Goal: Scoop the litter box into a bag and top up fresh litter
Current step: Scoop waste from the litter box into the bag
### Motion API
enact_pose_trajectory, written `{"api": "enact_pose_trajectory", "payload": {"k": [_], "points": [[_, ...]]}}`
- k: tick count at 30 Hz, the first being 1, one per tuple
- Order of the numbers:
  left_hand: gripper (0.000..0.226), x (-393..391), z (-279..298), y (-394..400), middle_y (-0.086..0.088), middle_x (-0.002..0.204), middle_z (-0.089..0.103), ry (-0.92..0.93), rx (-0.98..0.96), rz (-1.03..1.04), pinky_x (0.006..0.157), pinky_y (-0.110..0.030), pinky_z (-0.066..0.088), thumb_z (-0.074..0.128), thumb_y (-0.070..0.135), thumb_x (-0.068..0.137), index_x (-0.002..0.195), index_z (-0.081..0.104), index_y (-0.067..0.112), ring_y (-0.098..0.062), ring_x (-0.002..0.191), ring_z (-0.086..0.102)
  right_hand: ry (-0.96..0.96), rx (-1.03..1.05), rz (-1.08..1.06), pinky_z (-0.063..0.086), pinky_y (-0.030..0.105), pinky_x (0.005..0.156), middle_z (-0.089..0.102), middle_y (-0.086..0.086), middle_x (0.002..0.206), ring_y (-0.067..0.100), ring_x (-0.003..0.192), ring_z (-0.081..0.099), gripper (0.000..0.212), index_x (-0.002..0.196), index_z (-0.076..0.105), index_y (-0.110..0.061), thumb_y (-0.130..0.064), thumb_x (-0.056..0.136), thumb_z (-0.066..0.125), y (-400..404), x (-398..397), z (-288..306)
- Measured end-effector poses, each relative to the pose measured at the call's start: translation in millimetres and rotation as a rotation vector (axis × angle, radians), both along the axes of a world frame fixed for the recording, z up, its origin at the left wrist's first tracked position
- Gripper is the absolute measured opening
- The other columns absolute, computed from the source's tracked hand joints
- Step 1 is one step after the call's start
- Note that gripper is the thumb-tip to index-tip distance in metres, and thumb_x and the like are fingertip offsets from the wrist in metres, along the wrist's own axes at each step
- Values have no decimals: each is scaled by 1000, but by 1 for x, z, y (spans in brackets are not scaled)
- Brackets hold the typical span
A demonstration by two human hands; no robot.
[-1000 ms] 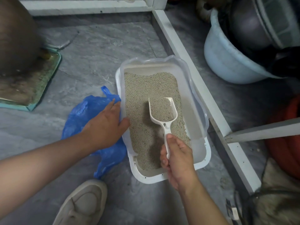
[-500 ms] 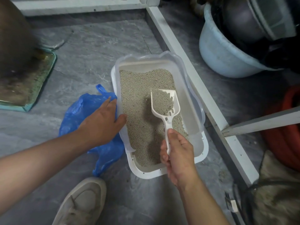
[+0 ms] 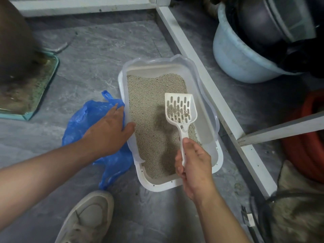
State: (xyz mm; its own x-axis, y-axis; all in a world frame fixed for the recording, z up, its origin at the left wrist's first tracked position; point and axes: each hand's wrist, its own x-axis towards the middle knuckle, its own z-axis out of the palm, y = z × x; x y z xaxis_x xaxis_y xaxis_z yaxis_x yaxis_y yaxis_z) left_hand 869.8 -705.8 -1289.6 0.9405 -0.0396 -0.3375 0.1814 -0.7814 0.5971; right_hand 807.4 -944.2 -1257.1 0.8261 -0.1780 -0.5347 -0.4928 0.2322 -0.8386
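Litter box (image 3: 217,155), white with a translucent raised rim, standing on the grey floor (image 3: 98,55) close against a white frame rail (image 3: 206,71); its bed of grey litter (image 3: 152,102) is banked toward the far end, with bare plastic showing at the near right corner. Blue plastic bag (image 3: 78,123), lying crumpled on the floor just beside the box's left wall, presumably kept within reach so that sifted waste travels only a short way. Left hand (image 3: 108,132), laid over the bag with fingers straight and slightly spread, thumb touching the box rim; the posture suggests it steadies the box, the bag, or both. Right hand (image 3: 194,167), fingers curled tight around the handle of the slotted scoop (image 3: 180,109), thumb along the top. The scoop blade is held level above the litter, well ahead of the fingers, apparently so that loose grains fall back through the slots; a thin remnant sits in the blade. Whether it contains clumps cannot be told.
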Motion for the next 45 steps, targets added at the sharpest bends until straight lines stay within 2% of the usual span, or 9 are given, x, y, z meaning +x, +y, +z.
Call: {"api": "enact_pose_trajectory", "payload": {"k": [5,9,12,16,25,34,38,42,45], "points": [[76,-4,13,-9,-3,163,26,-15,-14,18,123,-40,18,40,67,92,153,32,22,-14,152,16,-10,-20,18,25,17,39,50,10,62,15,40,34,24,85,59,-11,-28,101,54,-1,-4,3],[77,-10,21,-8,8,162,23,-11,-65,44,123,-31,10,34,69,93,154,32,22,-9,151,13,-7,-16,39,25,18,39,48,11,62,14,40,33,23,87,60,-11,-27,101,55,1,-8,5],[54,-17,25,-1,14,151,26,-49,-49,53,111,-14,7,52,23,101,152,37,14,-12,150,19,-10,-23,56,26,18,41,49,13,64,15,41,34,20,88,64,-15,-28,101,55,4,-11,8],[64,-22,24,18,-3,161,31,-23,2,99,118,-22,14,54,2,92,152,36,13,-15,149,25,-11,-19,54,26,18,41,51,14,65,16,41,35,19,90,65,-15,-27,100,56,6,-17,10],[69,-29,36,53,-15,151,45,-84,60,207,112,-33,30,50,-9,85,150,40,13,-31,138,43,15,-49,31,26,19,39,53,11,64,16,40,34,25,83,61,-10,-28,100,56,2,-20,13],[70,-35,45,63,-3,152,44,-88,-14,231,109,-24,28,52,-4,87,151,40,23,-19,139,41,-42,-29,155,27,17,40,51,14,62,17,39,34,18,87,68,-19,-25,99,56,28,-26,38],[70,-38,45,65,0,150,47,-83,-37,244,107,-25,32,53,-3,87,150,41,26,-20,135,45,-101,-212,371,34,26,44,52,6,58,18,46,40,15,94,71,-23,-26,100,57,52,-38,29],[71,-40,42,67,2,152,46,-87,-47,236,105,-17,27,54,-4,87,150,41,25,-16,138,42,-322,-819,714,47,38,62,65,2,71,22,64,58,19,98,60,-20,-37,100,51,73,-51,15],[71,-43,42,67,1,150,47,-64,-43,241,102,-22,32,52,-3,88,151,39,28,-22,131,48,-377,-955,760,47,42,66,68,7,82,32,77,61,22,99,55,-18,-38,102,46,88,-52,13]]}}
